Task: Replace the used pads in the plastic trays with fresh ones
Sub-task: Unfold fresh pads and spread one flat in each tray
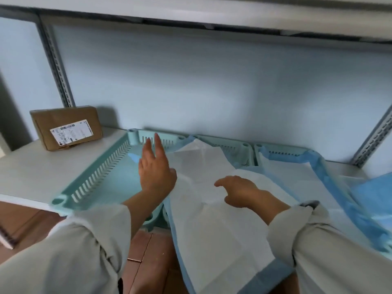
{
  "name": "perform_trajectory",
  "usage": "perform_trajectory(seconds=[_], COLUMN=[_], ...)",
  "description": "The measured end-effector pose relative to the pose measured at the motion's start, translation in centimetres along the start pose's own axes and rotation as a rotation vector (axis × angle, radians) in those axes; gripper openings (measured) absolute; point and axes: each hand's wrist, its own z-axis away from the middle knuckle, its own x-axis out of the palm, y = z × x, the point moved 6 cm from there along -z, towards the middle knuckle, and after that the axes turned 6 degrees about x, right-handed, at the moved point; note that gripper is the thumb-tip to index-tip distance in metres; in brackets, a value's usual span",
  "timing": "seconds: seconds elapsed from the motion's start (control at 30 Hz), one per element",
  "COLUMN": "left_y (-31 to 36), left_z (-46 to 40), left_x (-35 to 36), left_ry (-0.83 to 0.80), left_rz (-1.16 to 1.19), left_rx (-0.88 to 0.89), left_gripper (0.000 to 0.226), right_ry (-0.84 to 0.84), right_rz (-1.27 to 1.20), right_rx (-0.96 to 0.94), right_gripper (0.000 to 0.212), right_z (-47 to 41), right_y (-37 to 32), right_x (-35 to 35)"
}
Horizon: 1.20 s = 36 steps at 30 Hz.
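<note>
A pale teal slotted plastic tray (101, 172) sits on the white shelf, its bare floor showing at the left. My left hand (156, 172) hovers over it with fingers straight and spread, its thumb side at the edge of a white pad with a blue border (212, 230). That pad lies across the tray's right part and hangs over the shelf's front edge. My right hand (239, 190) rests on top of the pad, index finger stretched left and the other fingers bent down onto it. A second pad (314, 183) lines the tray at the right (275, 150).
A brown cardboard parcel (65, 128) with a label stands at the shelf's back left. Another teal tray (233, 148) shows behind the pad. Slotted metal uprights (57, 66) frame the shelf, with another shelf board above. A spiral notebook (7, 236) lies low at the left, over brown floor.
</note>
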Motion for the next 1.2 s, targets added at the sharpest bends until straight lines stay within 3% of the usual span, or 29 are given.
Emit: perform_trajectory(seconds=[0.1,0.27,0.4,0.5,0.77,0.9,1.07,1.2], left_y=[2.1,3.4,3.6,2.6,1.8,2.5,4.3,4.7], left_z=[0.5,1.8,3.3,4.2,4.2,2.9,0.7,0.2], left_x=[2.8,7.0,9.8,10.6,10.6,9.1,6.6,5.5], left_ry=[-0.309,-0.594,-0.903,-1.002,-0.962,-0.783,-0.499,-0.520], left_rz=[-0.044,-0.061,-0.215,-0.289,-0.405,-0.441,-0.398,-0.271], left_rx=[0.250,0.277,0.275,0.244,0.303,0.334,0.437,0.543], left_gripper=[0.066,0.049,0.064,0.074,0.044,0.028,0.018,0.015], right_ry=[-0.014,0.033,0.002,0.013,0.065,0.104,0.151,0.146], right_rz=[0.014,0.153,0.268,0.288,0.245,0.093,0.080,-0.026], right_rx=[-0.017,-0.050,-0.046,-0.045,-0.043,0.038,0.072,0.062], right_gripper=[0.059,0.055,0.050,0.044,0.026,0.025,0.049,0.077], right_z=[-0.6,-1.7,-3.0,-3.5,-2.9,-2.9,-3.5,-3.9], right_y=[-0.6,-1.1,0.3,1.3,2.5,3.6,4.0,3.3], right_x=[1.3,2.7,4.0,5.0,5.8,4.9,3.7,3.0])
